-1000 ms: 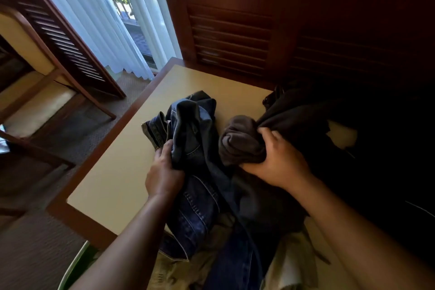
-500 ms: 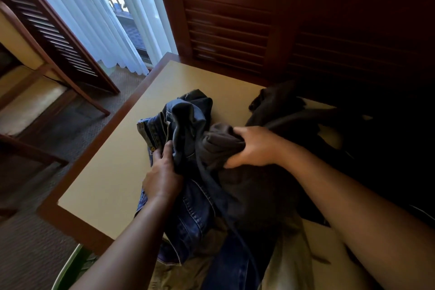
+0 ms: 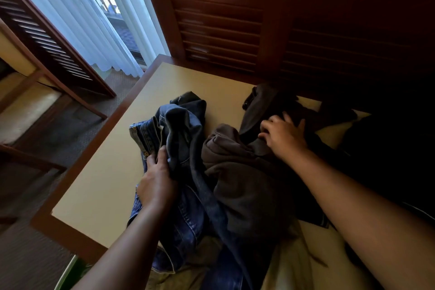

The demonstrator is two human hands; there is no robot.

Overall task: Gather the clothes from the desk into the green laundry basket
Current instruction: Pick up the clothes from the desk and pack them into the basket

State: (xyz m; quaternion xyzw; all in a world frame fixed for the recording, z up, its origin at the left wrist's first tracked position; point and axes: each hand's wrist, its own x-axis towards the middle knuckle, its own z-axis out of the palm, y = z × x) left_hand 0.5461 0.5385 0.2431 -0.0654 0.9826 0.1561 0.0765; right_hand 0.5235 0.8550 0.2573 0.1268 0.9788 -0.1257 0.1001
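Note:
A pile of clothes lies on the yellow-topped desk [image 3: 113, 172]. Blue jeans [image 3: 179, 129] are bunched at the pile's left, and my left hand [image 3: 156, 182] grips a fold of them. A brown-grey garment [image 3: 240, 176] sits beside the jeans. My right hand [image 3: 283, 135] rests farther back with spread fingers on a dark garment [image 3: 261, 101] near the desk's rear. Pale fabric [image 3: 289, 261] hangs at the front of the pile. A sliver of the green laundry basket [image 3: 70, 275] shows below the desk's front edge at the bottom left.
Dark louvred wooden doors [image 3: 223, 30] stand right behind the desk. A white curtain [image 3: 77, 14] covers a window at the back left. A wooden chair [image 3: 35, 106] with a pale cushion stands on the carpet to the left. The right side lies in deep shadow.
My right hand let go of the brown-grey bundle and moved back and right onto the dark garment. My left hand kept its grip on the jeans.

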